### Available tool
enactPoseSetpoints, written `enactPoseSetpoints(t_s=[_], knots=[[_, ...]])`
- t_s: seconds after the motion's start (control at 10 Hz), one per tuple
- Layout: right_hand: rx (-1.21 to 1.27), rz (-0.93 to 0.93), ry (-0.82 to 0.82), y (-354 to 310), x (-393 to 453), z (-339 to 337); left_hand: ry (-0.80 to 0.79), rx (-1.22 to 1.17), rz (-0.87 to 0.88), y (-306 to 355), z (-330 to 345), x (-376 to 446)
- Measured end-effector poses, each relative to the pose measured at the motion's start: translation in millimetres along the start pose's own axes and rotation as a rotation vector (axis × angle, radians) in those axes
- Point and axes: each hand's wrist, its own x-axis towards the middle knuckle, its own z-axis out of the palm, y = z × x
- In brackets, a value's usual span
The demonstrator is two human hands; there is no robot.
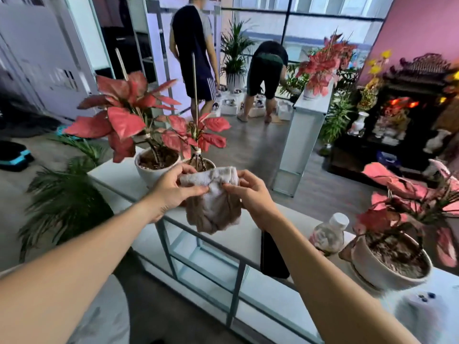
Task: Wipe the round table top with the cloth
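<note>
A crumpled whitish-brown cloth hangs in the air in front of me, above a long white shelf unit. My left hand pinches its upper left edge, and my right hand pinches the upper right edge. The lower part of the cloth dangles loose. A curved grey marbled surface, possibly the round table top, shows at the bottom left under my left forearm.
White pots with pink-leaved plants stand on the shelf behind the cloth; another pot sits at the right beside a plastic bottle and a black phone. Two people stand farther back. A dark altar cabinet is at right.
</note>
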Motion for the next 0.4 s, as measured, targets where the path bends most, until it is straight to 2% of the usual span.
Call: enactPoseSetpoints(t_s=[0.1,0.2,0.3,0.4], knots=[[-0.092,0.152,0.074,41.0,8.3,-18.7,0.02,0.094,-0.128,-48.7,27.2,7.3],[-0.317,0.238,0.172,70.6,18.5,-28.7,0.047,0.281,-0.148,-77.3,47.0,17.2],[-0.733,0.247,0.192,102.5,27.0,-40.7,-0.053,0.486,-0.14,-105.4,67.2,26.8],[-0.865,0.214,0.102,110.9,30.6,-41.9,-0.142,0.535,-0.137,-117.1,70.5,29.1]])
